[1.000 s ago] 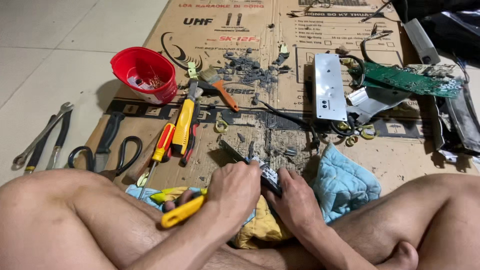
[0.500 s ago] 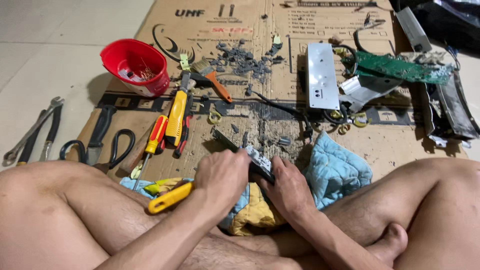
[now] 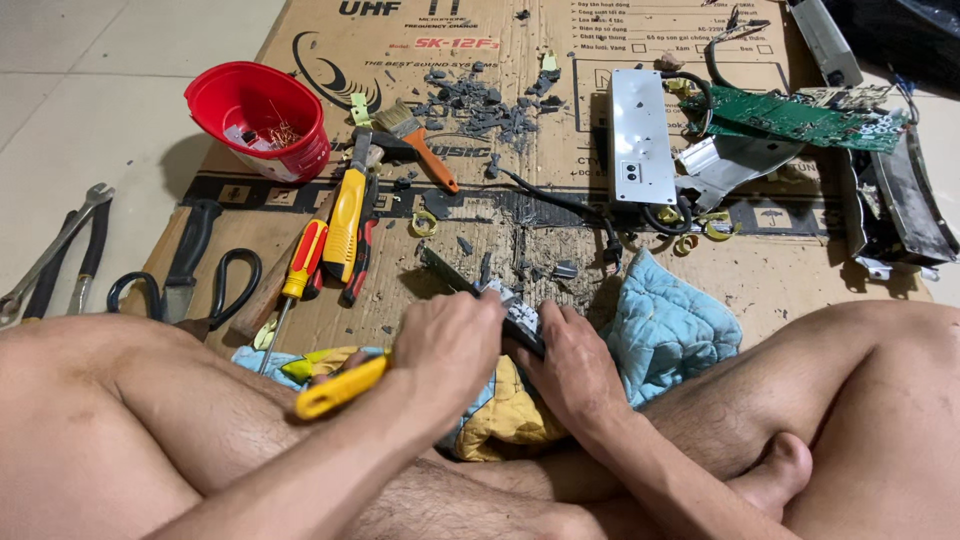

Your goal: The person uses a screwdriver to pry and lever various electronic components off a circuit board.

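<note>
My left hand is closed around a yellow-handled screwdriver, whose handle sticks out to the left over my thigh. Its tip is hidden under my fingers, against a long dark circuit strip. My right hand grips the near end of that strip and holds it down on a yellow and blue cloth in my lap. The strip's far end rests on the cardboard sheet.
A red bowl of screws, a paintbrush, yellow and red screwdrivers, scissors and pliers lie to the left. A silver metal box, a green circuit board and a blue quilted cloth lie right. Dark debris litters the cardboard.
Both hands stay on the dark strip, shifting only slightly. The head camera has drifted, so the cardboard and tools sit a little differently in view.
</note>
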